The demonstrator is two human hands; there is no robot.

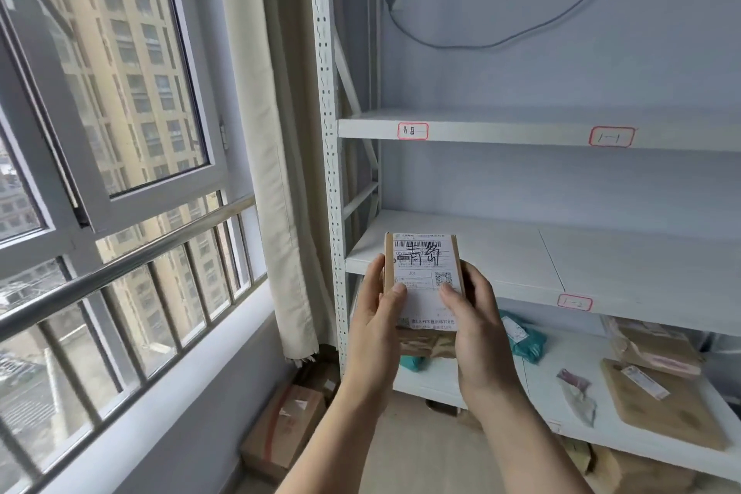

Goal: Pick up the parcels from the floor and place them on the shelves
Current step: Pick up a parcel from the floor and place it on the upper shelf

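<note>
Held by both hands, parcel [423,277] points shelfward.

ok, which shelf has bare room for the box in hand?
The box sits in both hands, left, right. Middle shelf, tagged 1-2, is bare behind it; so is the top shelf. Lower shelf is crowded: teal bag, flat parcels.

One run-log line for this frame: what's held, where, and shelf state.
held: small cardboard parcel, label up | left hand + right hand gripping its sides | position: front of middle shelf | not yet placed | lower shelf: several parcels
</note>
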